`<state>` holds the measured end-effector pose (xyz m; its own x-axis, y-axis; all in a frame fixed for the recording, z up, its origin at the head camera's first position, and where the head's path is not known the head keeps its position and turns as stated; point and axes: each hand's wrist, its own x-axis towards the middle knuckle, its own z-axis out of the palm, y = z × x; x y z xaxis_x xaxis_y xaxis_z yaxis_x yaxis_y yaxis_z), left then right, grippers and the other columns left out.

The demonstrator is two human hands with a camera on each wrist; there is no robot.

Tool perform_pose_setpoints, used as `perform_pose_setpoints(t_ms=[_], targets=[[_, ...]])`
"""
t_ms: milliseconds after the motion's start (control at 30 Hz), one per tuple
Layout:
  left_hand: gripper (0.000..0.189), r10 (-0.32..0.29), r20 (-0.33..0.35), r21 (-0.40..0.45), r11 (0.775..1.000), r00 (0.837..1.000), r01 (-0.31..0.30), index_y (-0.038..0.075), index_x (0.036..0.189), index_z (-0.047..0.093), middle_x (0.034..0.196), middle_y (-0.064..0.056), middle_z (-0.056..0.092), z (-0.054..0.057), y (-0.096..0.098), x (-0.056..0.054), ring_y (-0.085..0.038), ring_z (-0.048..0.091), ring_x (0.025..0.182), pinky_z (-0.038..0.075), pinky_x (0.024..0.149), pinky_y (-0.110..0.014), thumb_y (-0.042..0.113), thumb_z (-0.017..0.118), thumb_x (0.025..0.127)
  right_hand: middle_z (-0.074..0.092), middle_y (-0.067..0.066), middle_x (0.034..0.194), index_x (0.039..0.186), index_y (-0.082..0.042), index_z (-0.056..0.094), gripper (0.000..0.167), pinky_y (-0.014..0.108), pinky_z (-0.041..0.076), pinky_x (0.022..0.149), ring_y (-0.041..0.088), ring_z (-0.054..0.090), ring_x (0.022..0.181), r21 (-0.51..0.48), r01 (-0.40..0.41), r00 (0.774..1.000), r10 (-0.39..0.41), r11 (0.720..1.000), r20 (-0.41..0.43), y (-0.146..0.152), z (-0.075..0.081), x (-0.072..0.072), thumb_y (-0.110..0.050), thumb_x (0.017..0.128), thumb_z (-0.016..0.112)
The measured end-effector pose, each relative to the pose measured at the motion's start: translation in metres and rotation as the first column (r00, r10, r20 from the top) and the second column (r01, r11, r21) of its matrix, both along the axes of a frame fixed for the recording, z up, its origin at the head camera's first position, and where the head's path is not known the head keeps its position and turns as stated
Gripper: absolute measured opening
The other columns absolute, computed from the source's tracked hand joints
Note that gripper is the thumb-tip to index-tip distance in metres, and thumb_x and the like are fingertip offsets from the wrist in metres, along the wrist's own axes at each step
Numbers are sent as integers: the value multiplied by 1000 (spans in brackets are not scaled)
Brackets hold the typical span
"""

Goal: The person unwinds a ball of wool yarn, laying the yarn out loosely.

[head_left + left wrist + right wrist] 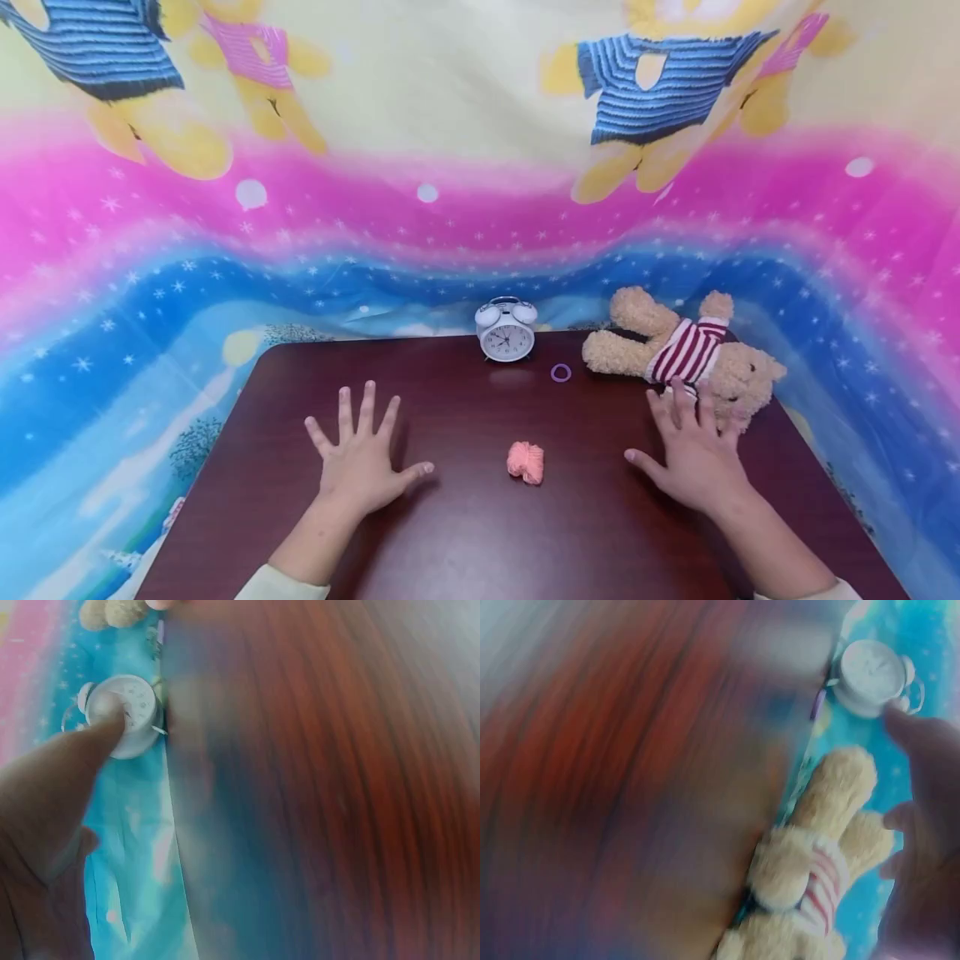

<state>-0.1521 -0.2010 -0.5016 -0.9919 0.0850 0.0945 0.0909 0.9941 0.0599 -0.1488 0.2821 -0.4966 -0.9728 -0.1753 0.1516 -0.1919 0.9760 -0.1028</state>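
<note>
My left hand [360, 467] is spread with straight fingers over the left part of the table, holding nothing. On the right, my right hand [701, 462] is spread too; its fingertips overlap the teddy bear [686, 350] in the head view, and whether they touch it I cannot tell. The bear wears a red-and-white striped top and lies on its side. Between the hands sits a small bundle of coral-pink yarn [526, 462]. A white twin-bell alarm clock [507, 337] stands upright at the back edge, with a purple ring [561, 372] lying to its right.
The dark brown table [450, 533] has a glossy wood-grain top with rounded back corners. A colourful cloth [420, 225] printed with bears and stars hangs behind it and along both sides.
</note>
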Motion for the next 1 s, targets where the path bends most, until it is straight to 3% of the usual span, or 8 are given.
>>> perform_pose_setpoints(t_ms=[133, 233, 367, 567, 833, 1000], targets=[[111, -63, 29, 48, 997, 998, 62, 24, 162, 36, 173, -15, 3, 1, 14, -3, -43, -12, 157, -22, 109, -78, 77, 76, 73, 24, 27, 166, 158, -8, 41, 92, 77, 8, 117, 56, 12, 151, -41, -80, 997, 80, 996, -3, -25, 2, -3, -57, 89, 75], [106, -103, 36, 99, 990, 994, 99, 24, 159, 43, 171, -15, 16, -2, 30, -3, -44, 9, 156, 1, 114, -81, 71, 82, 72, 37, 25, 160, 155, -8, 46, 89, 73, 23, 116, 53, 26, 146, -67, -129, 992, 129, 989, -5, -46, 0, -6, -55, 87, 78], [101, -168, 31, 179, 971, 985, 160, 24, 155, 49, 165, -13, 33, -5, 52, -5, -42, 31, 146, 28, 109, -73, 66, 85, 71, 50, 22, 149, 152, -8, 51, 87, 66, 39, 110, 47, 41, 138, -113, -188, 982, 189, 976, 6, -70, -2, -9, -53, 84, 81], [93, -300, 61, 312, 912, 952, 267, 22, 153, 52, 154, -8, 49, -6, 79, -8, -36, 44, 136, 37, 104, -62, 59, 87, 74, 57, 15, 137, 149, -10, 54, 84, 56, 45, 107, 38, 50, 129, -172, -216, 967, 235, 961, 96, -95, -6, -12, -53, 83, 83], [83, -377, 38, 418, 847, 926, 328, 20, 147, 58, 138, -4, 63, -9, 102, -11, -29, 58, 126, 44, 99, -53, 53, 87, 77, 65, 7, 124, 141, -10, 62, 82, 46, 50, 104, 29, 57, 120, -271, -235, 946, 283, 933, 157, -116, -11, -15, -51, 75, 89], [72, -437, 47, 497, 790, 898, 358, 20, 141, 64, 121, 1, 71, -14, 114, -16, -19, 65, 109, 53, 93, -43, 49, 87, 80, 69, 2, 111, 132, -10, 67, 72, 45, 53, 97, 24, 62, 110, -322, -257, 936, 318, 911, 152, -126, -14, -18, -47, 74, 90]])
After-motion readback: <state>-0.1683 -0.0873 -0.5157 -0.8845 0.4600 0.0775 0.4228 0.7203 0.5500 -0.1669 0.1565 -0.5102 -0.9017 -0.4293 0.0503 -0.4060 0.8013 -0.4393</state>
